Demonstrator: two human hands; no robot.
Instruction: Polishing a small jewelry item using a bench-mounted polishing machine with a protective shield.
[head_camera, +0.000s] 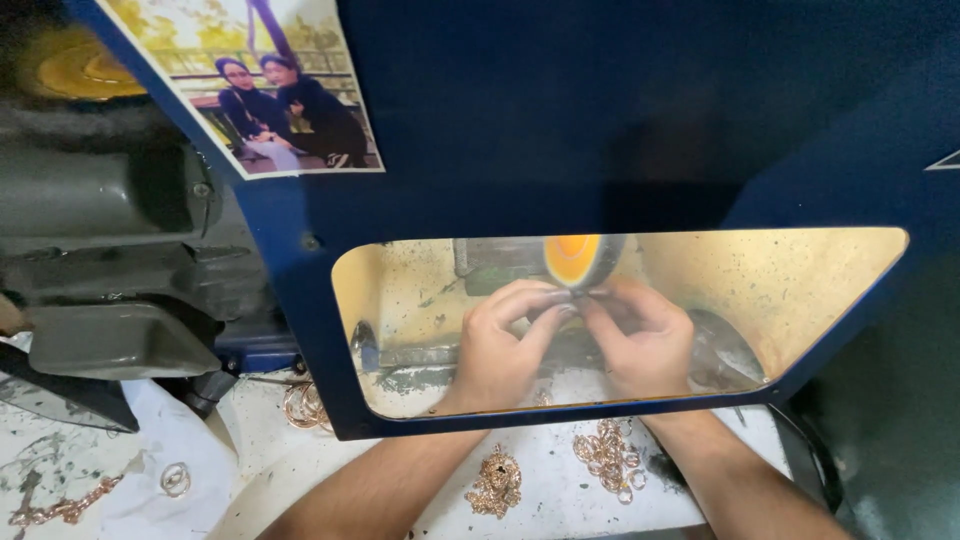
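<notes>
1. Both hands inside the window of the blue guard hood (560, 130), pressed together just under the orange buffing wheel (575, 258).
2. Left hand (500, 345): fingers curled shut, tips pinched at the wheel's lower edge. Right hand (640, 340): same, closed, fingertips meeting the left's.
3. Workpiece: pinched between the two sets of fingertips, right at the wheel's edge. Almost fully hidden; probably a small ring or link like the loose ones on the bench, can't confirm.
4. Handling, judged from similar pieces: light, stiff metal, small, likely slippery once polished. Easy to snatch out of a loose grip at the wheel.
5. Hold: two-handed fingertip pinch on opposite sides, leaving only the worked face exposed. Fingertips sit very near the wheel, little margin.
6. Bench in front of hood: pile of copper-coloured rings (608, 458) near the right forearm, clump of chain (495, 485) between the forearms, a few bangles (305, 405) at the hood's left corner, another chain (65, 508) and single ring (175, 480) far left on white cloth.
7. Photo print (270, 85) stuck to the hood, upper left.
</notes>
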